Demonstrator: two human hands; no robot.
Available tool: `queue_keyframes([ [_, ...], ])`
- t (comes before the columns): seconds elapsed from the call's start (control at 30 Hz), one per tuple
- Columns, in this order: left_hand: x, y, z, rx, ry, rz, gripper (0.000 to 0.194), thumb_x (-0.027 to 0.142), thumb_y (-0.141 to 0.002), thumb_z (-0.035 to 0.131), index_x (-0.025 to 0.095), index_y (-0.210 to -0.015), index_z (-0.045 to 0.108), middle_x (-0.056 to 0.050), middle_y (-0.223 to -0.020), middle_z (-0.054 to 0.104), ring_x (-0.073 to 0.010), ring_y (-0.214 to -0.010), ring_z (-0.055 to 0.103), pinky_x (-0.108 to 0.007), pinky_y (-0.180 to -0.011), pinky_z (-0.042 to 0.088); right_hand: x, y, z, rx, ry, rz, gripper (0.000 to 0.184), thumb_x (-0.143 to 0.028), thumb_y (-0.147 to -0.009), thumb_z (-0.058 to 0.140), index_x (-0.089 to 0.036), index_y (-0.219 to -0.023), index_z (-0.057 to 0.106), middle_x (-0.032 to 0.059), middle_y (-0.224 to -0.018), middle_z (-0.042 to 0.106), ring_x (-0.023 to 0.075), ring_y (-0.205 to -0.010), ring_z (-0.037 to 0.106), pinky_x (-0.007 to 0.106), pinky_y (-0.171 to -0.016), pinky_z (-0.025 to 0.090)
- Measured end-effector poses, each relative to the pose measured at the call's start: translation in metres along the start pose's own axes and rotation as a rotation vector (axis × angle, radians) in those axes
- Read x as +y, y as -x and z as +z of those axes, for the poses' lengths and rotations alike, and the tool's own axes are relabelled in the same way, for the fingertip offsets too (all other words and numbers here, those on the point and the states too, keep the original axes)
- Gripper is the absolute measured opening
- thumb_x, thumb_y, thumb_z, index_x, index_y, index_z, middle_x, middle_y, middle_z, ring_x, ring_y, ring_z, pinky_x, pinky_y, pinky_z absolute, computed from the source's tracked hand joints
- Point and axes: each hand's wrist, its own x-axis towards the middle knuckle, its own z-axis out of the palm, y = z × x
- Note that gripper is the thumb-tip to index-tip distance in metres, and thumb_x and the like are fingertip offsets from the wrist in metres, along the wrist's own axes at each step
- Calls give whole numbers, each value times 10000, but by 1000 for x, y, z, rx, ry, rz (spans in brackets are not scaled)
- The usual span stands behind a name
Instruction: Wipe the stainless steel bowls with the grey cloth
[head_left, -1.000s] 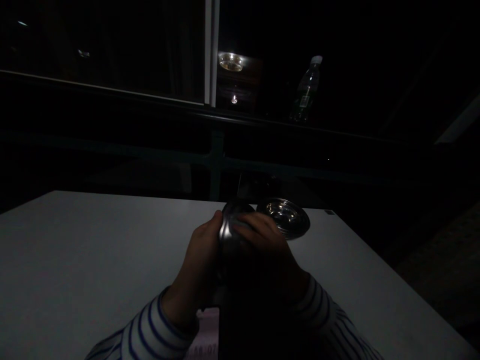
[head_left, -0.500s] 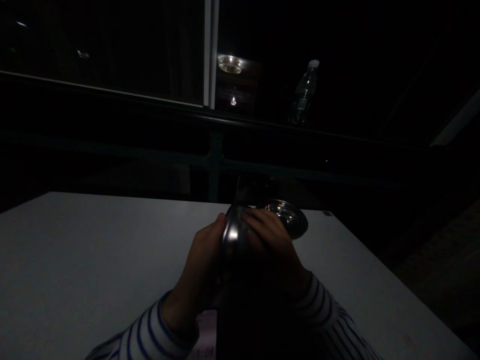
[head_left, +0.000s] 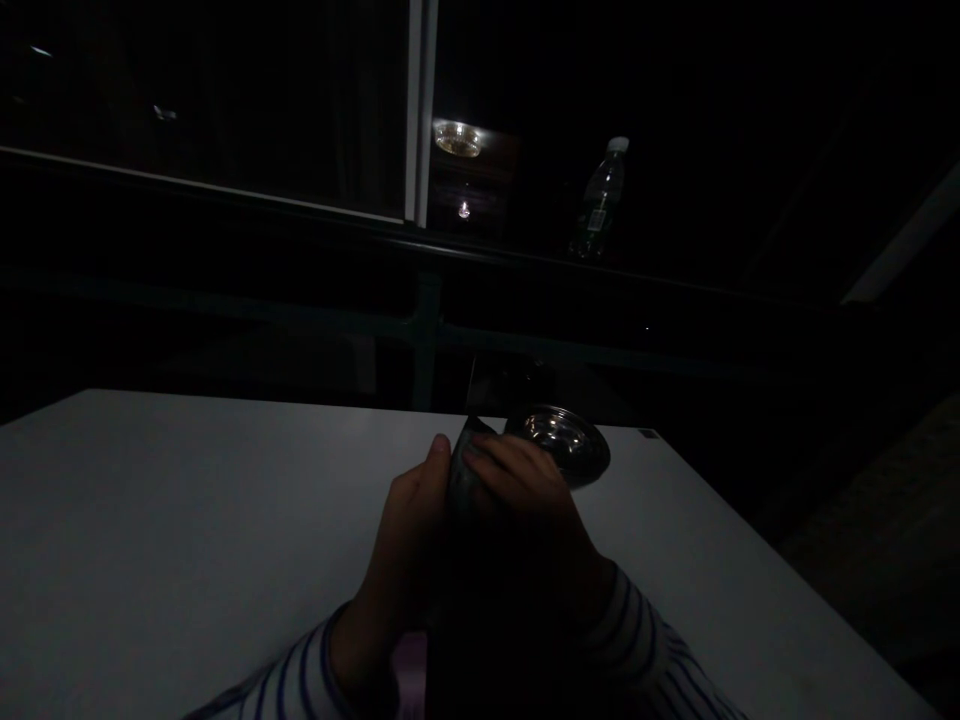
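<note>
A rounded metal bowl is held on edge between my two hands, over the white table; most of it is lost in shadow. My left hand grips its left side, thumb up along the rim. Curled over its top and right side are the fingers of my right hand. Whether a cloth lies under those fingers is too dark to tell. Just beyond my right hand, a second shiny metal bowl rests near the table's far edge.
Below my left wrist lies a pink item, partly hidden. A clear plastic bottle with a white cap stands on the dark ledge past the table. A window frame rises behind, with lights showing in the glass.
The held bowl has turned, so its bright highlight is gone and a duller, darker surface shows. Both hands keep their hold. The view has shifted slightly.
</note>
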Motion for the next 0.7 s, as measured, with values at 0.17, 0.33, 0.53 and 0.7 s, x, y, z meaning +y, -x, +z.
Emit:
queue_keyframes([
  [0.17,-4,-6,-5,11,-78,7,407,512,-720,478,203,-454,481,-6,-412,501,-149,-410,477,-242,-400,350,-8,-3,-1,-14,18,-149,257,-335,-920,378,-241,-1088,548,9,-1076,626,171,-1026,495,343,-804,364],
  [0.33,-9,-5,-5,-16,-192,-29,491,580,-744,395,200,-435,431,5,-397,453,-117,-368,408,-230,-364,304,6,-1,-8,-11,-34,97,311,-301,-922,349,-173,-1145,523,79,-1190,554,200,-1093,458,362,-864,374],
  [0.53,-3,-7,-6,-1,-225,-16,444,477,-774,388,221,-411,402,-1,-376,437,-126,-365,415,-235,-374,331,1,-1,-9,-58,-46,-16,291,-328,-913,379,-209,-1125,539,50,-1162,576,196,-1073,459,366,-854,376],
  [0.7,-4,-10,-9,3,-206,-14,427,462,-752,446,226,-398,407,9,-343,420,-128,-346,402,-243,-365,318,-6,-3,-9,-43,12,-63,251,-337,-900,412,-259,-1087,561,20,-1101,610,182,-1032,486,362,-823,362],
])
